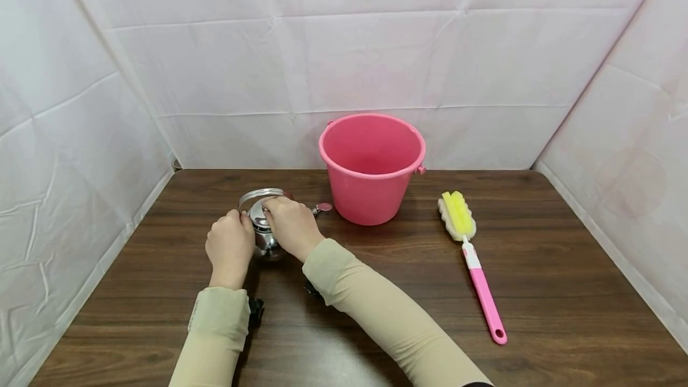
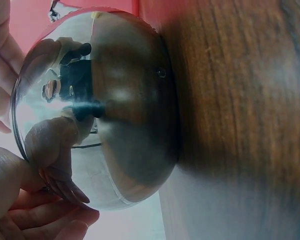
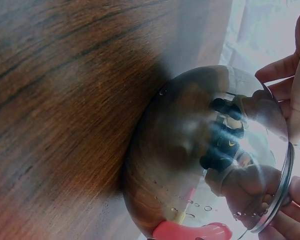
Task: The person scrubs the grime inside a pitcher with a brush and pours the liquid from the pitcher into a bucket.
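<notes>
A shiny stainless steel kettle (image 1: 267, 242) stands on the table's left part, its handle (image 1: 263, 193) arched above the lid (image 1: 259, 214). My left hand (image 1: 230, 248) holds the kettle's left side near the rim. In the left wrist view, this hand's fingers (image 2: 55, 217) curl along the rounded body. From the right, my right hand (image 1: 292, 226) reaches over the top and grips the lid. The lid's knob is hidden by this hand. Water drops (image 3: 207, 208) dot the body in the right wrist view.
A pink bucket (image 1: 368, 199) stands at the back, close to the pink tip (image 1: 324, 206) on the kettle's right side. To its right lies a sponge bottle brush (image 1: 458, 217) with a pink handle (image 1: 486, 300). White sheeting (image 1: 301, 64) hangs behind the wooden table (image 1: 559, 267).
</notes>
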`<state>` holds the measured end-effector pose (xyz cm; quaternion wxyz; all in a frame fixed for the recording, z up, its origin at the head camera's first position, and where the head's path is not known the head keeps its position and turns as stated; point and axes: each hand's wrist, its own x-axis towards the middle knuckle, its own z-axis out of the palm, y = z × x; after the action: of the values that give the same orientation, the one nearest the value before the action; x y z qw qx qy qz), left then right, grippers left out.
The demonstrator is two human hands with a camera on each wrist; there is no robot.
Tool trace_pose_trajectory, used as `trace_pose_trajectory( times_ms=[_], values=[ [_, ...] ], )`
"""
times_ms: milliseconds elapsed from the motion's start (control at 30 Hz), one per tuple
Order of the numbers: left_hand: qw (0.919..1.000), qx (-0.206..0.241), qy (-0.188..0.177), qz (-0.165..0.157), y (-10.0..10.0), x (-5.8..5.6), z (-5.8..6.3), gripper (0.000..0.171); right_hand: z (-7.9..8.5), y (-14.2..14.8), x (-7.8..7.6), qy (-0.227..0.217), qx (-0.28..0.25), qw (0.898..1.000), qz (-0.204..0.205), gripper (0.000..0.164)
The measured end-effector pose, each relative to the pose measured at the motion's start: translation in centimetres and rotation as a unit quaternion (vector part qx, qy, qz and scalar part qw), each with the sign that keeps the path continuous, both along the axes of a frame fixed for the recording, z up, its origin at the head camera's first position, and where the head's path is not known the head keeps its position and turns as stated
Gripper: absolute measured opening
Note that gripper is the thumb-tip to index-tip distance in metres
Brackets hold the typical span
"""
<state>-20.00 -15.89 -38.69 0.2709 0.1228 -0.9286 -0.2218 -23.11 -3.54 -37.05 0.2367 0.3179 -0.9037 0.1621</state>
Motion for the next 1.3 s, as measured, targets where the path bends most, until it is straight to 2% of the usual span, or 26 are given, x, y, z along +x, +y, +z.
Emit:
trace_pose_trajectory(
  times_ms=[333, 700, 1300],
  values=[
    [0.9999, 0.002, -0.01, -0.003, -0.09, 0.01, 0.06, 0.031, 0.03, 0.17, 0.0, -0.001, -0.006, 1.0, 0.008, 0.015],
    [0.9999, 0.004, -0.009, -0.004, -0.12, -0.06, 0.01, 0.031, -0.31, 0.45, 0.01, 0.029, -0.022, 0.999, 0.008, 0.015],
    [1.0, 0.002, -0.008, -0.005, -0.07, 0.06, 0.08, 0.03, -0.3, 0.73, 0.23, 0.01, -0.038, 0.999, 0.015, 0.015]
  ],
)
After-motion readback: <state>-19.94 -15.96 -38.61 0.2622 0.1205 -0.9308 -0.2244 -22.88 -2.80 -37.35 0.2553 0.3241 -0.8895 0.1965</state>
